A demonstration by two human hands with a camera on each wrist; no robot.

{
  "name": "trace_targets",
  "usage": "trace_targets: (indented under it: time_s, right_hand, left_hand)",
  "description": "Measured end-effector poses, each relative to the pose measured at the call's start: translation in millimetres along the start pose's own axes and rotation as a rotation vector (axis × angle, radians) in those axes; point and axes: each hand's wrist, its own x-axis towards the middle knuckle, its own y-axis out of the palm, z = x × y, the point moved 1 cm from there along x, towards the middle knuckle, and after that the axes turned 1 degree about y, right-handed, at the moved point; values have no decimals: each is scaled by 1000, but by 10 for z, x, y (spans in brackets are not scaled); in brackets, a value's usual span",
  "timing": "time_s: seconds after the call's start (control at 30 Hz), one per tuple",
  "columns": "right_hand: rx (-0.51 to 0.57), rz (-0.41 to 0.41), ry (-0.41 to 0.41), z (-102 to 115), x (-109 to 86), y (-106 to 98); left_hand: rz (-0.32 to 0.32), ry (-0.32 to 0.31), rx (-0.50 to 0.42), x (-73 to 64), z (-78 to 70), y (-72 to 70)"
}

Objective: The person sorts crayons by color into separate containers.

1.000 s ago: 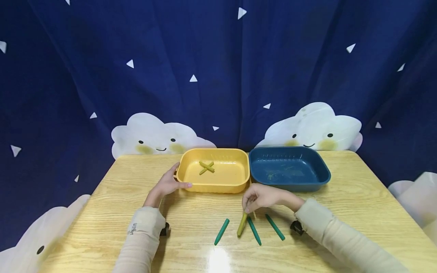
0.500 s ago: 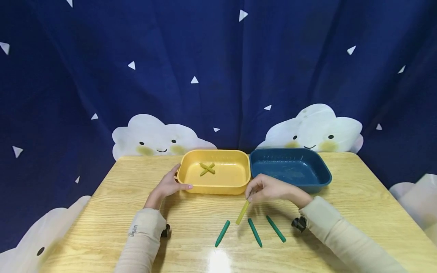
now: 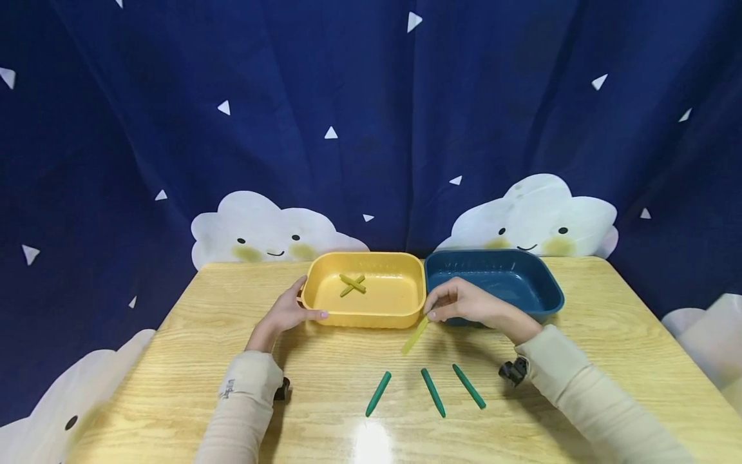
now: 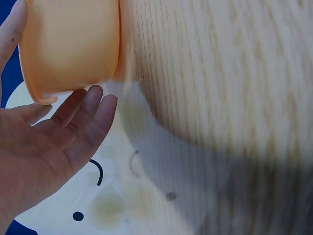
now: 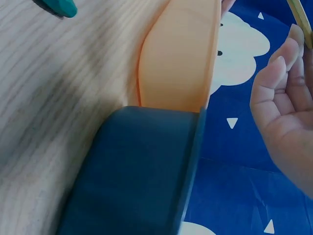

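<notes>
In the head view my right hand pinches a yellow crayon by its upper end, its other end pointing down toward the table. The hand overlaps the front of the blue bin, by the corner where it meets the yellow bin. The crayon's tip also shows in the right wrist view, above my curled fingers. My left hand rests at the yellow bin's left end, its thumb along the front wall. In the left wrist view its other fingers lie extended against the end wall.
Two crossed yellow crayons lie in the yellow bin. Three green crayons, one at the left, one in the middle and one at the right, lie on the wooden table. Behind hangs a blue curtain.
My right hand has lifted the yellow crayon from among the green ones and carried it away from me, up to the bins' front edge. The left hand has stayed on the yellow bin.
</notes>
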Motion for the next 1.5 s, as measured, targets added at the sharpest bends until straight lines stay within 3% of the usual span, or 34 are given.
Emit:
trace_targets:
  time_s: [0.47, 1.2, 1.5]
  right_hand:
    - [12, -199, 125, 227, 154, -248]
    - [249, -343, 130, 495, 543, -508]
    - [171, -385, 203, 405, 737, -556]
  left_hand:
    - [11, 5, -2, 14, -4, -11]
    - [27, -2, -18, 12, -4, -27]
    - [16, -18, -6, 4, -17, -20]
